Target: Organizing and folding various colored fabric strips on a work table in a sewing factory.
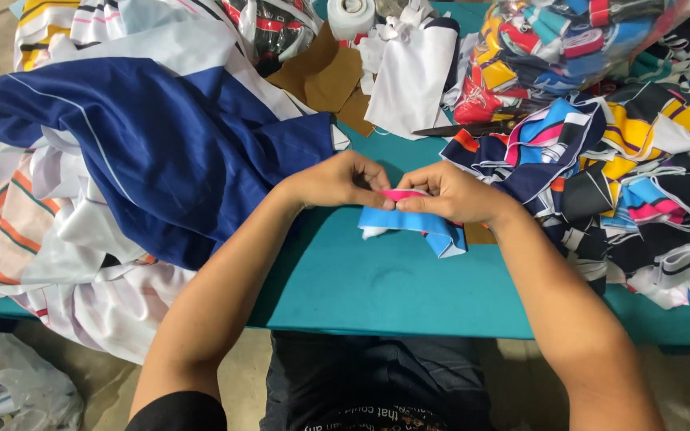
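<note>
Both my hands meet over a teal table [377,287]. My left hand [343,180] and my right hand [450,193] pinch a small fabric piece [418,223] between their fingertips. The piece is light blue with a pink strip along its top edge and a bit of white at its lower left. It hangs down onto the table under my fingers. Part of the pink strip is hidden by my right hand.
A large navy and white garment [161,144] lies heaped at the left. Many multicoloured fabric scraps [640,160] pile up at the right. Behind are brown card pieces [329,76], a white cloth [413,68], a white tape roll [351,16] and a clear bag of scraps [553,40].
</note>
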